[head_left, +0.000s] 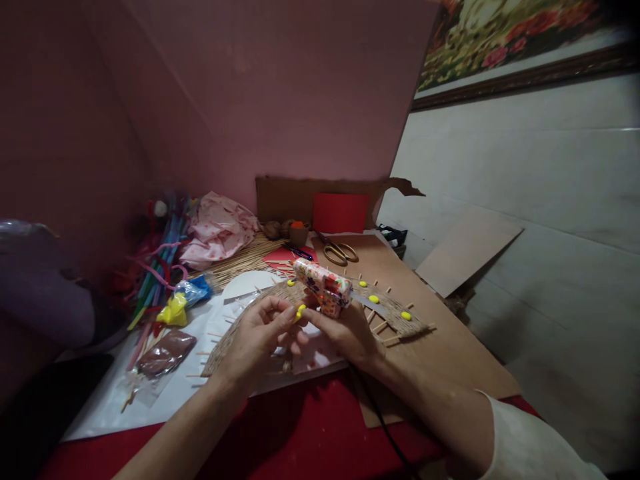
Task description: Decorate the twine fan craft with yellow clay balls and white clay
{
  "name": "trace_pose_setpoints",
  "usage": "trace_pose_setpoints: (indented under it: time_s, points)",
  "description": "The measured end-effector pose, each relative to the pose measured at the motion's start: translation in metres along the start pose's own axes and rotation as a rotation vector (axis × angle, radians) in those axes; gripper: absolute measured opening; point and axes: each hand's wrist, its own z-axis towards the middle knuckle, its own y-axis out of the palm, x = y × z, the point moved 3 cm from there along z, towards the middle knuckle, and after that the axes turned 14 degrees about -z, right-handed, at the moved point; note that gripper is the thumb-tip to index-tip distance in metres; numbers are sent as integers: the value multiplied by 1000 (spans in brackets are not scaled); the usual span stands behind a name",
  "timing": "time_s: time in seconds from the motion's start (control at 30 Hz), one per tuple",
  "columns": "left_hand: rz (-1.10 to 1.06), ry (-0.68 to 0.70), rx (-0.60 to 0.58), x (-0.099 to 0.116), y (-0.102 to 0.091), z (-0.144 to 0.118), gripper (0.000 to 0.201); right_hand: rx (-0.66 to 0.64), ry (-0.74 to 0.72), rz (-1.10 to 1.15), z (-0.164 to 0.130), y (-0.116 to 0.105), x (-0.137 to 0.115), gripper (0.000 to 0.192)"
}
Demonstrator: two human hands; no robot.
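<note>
My left hand [260, 337] is closed, its thumb and fingertips pinching a small yellow piece [301, 311] that looks like soft clay. A fingertip of my right hand [353, 337] comes close to that piece from the other side; contact is unclear. That hand is wrapped round a flower-patterned glue gun [323, 283], whose nozzle points up and to the left. Beneath both hands lies an arched, twine-wrapped band [395, 315] with thin wooden sticks poking out along it. Several flat yellow dots [374, 299] sit on the band. My hands hide its middle part.
Golden-handled scissors [340, 253] lie behind the glue gun on brown cardboard [440, 353]. To the left are a yellow bag [173, 309], a brown packet [167, 353], pipe cleaners [157, 273] and pink cloth [220, 227]. A black cord [380, 413] runs off the front edge.
</note>
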Motion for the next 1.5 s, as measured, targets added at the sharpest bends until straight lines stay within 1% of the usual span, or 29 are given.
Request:
trace_pose_setpoints:
  time_s: [0.13,0.2,0.27,0.37,0.43,0.53,0.6,0.73,0.8,0.87,0.93,1.03,1.1,1.2,1.3,1.43,1.5]
  points:
    - [9,44,25,0,-3,2,25,2,1,-21,1,-1,1,15]
    - [19,64,34,-1,-5,3,25,-16,25,-43,2,0,1,16]
    - [38,87,68,-1,-6,4,26,-35,57,-17,3,1,2,17]
    - [73,150,138,1,-7,4,26,-18,78,172,6,3,0,15]
    - [82,203,197,5,-9,3,25,-4,107,328,7,4,-1,18]
    - [76,223,288,9,-13,2,27,-65,190,491,9,5,0,26]
    - [80,197,281,9,-15,3,30,-108,227,545,9,5,2,31]
    - [113,180,161,6,-13,5,25,-140,256,552,10,5,5,37]
    - [154,160,120,4,-10,4,23,-143,277,557,9,6,5,37]
    - [204,154,110,5,-6,3,22,-128,285,569,8,5,4,38]
    - [245,175,126,6,-5,2,20,-119,280,576,8,5,4,38]
    - [270,204,145,9,-6,0,22,-160,284,602,10,6,7,39]
    - [271,227,185,11,-8,-1,22,-185,288,647,11,7,10,38]
    - [262,254,250,13,-9,-3,20,-180,278,704,13,8,14,32]
    - [223,291,273,17,-5,-5,25,-175,298,751,13,7,13,26]
    - [116,376,391,24,-6,-6,28,-175,336,851,13,4,7,26]
    - [108,370,384,23,-7,-6,28,-187,351,877,13,4,4,28]
